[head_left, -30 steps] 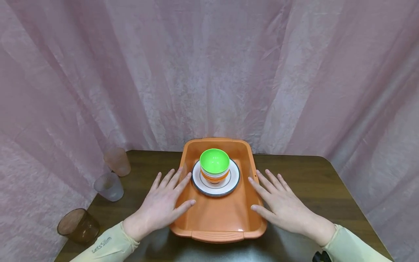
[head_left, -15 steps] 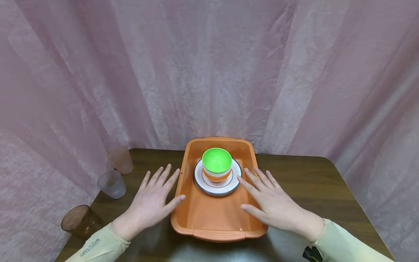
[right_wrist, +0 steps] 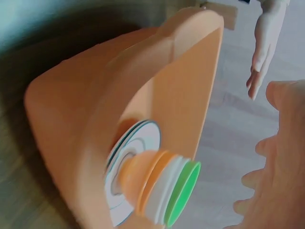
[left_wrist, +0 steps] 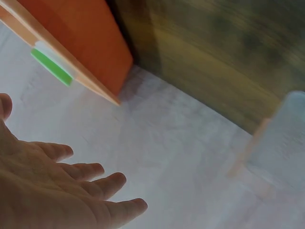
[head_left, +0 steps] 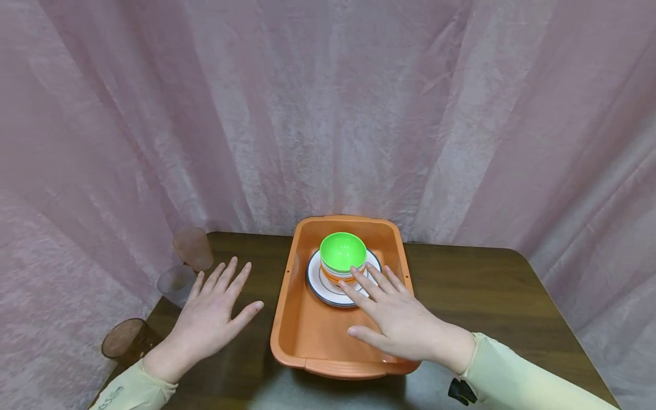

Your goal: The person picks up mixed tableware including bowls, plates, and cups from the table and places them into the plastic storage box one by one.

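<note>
An orange plastic basin (head_left: pixel 312 341) sits on the dark wooden table. In its far half lie stacked white plates (head_left: pixel 316 285) with dark rims. Nested bowls stand on them, a green bowl (head_left: pixel 342 250) uppermost, with white and orange ones (right_wrist: pixel 143 176) below. My right hand (head_left: pixel 397 324), fingers spread, hovers palm down over the basin's right side; its fingertips overlap the bowls in the head view and stand apart from them in the right wrist view. My left hand (head_left: pixel 205 322) is held in the air left of the basin, fingers spread, holding nothing.
Along the table's left edge stand three tumblers: a brown see-through tumbler (head_left: pixel 128 341) in front, a frosted clear tumbler (head_left: pixel 176 285) behind it, and a pinkish tumbler (head_left: pixel 193 249) at the back. A pink curtain (head_left: pixel 328 114) hangs behind the table.
My left hand has moved left, away from the basin towards the tumblers. My right hand has moved left from the basin's right rim to over its inside. Basin and dishes stay put.
</note>
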`<move>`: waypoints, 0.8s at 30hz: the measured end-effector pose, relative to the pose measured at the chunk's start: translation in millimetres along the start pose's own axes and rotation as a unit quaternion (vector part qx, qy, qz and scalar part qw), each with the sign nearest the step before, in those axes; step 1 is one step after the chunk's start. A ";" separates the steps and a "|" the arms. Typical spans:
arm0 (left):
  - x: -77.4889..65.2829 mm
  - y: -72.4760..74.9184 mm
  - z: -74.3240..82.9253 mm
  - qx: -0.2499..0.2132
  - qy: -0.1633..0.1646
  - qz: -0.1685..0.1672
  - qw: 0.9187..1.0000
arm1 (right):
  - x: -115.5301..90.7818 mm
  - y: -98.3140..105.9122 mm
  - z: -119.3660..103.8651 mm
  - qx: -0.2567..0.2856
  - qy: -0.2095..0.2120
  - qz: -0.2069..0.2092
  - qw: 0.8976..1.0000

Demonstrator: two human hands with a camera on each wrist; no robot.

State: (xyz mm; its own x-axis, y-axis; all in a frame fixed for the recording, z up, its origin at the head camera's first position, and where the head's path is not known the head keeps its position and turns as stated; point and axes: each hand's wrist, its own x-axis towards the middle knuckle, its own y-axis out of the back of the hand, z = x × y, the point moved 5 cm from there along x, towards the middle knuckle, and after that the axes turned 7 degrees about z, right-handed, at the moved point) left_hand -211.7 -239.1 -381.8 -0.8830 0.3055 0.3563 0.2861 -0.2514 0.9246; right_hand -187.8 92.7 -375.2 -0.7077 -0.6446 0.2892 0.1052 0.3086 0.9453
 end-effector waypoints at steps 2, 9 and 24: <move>-2.2 4.5 -7.7 0.005 0.010 0.000 1.000 | 5.7 -2.2 -6.4 0.005 0.005 -0.012 1.000; -16.6 11.6 -30.9 -0.003 0.048 -0.029 0.998 | 21.6 -11.0 -28.4 0.002 0.039 -0.028 0.999; -53.9 40.8 -110.4 0.010 0.121 0.000 0.993 | 46.9 -22.1 -76.0 0.001 0.114 -0.034 0.993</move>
State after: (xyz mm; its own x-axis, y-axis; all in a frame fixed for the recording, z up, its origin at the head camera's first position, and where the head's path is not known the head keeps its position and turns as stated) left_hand -193.5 -367.2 -378.1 -0.9456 0.0751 0.3165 0.2920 -0.2327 0.9277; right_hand -170.2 2.5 -371.0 -0.5363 -0.8056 0.2517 0.0612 0.2603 0.9636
